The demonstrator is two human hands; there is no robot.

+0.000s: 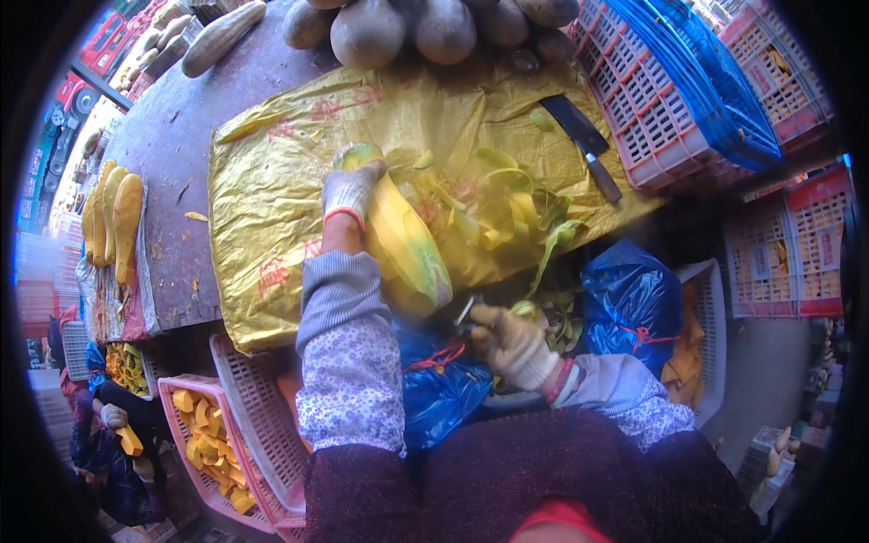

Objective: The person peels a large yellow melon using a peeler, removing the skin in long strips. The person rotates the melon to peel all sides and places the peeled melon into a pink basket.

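Observation:
My left hand [352,190], in a pale work glove, grips the upper end of a long, partly peeled pumpkin [400,237]. The pumpkin lies slanted on a yellow woven plastic sheet [265,203], and green skin shows along its lower end. Just right of that end, my right hand [512,339], in a stained glove, is closed on a peeler [466,311] with a metal blade. Curled peels [516,203] are heaped on the sheet. A cleaver [577,129] with a dark blade rests at the sheet's right side.
Unpeeled pumpkins [407,34] line the far edge; peeled ones [122,217] lie at the table's left. A pink crate [210,448] of orange pieces, blue plastic bags [631,305] and a peel heap sit below the table. Crates [652,115] stand right. A gloved co-worker [122,434] is at lower left.

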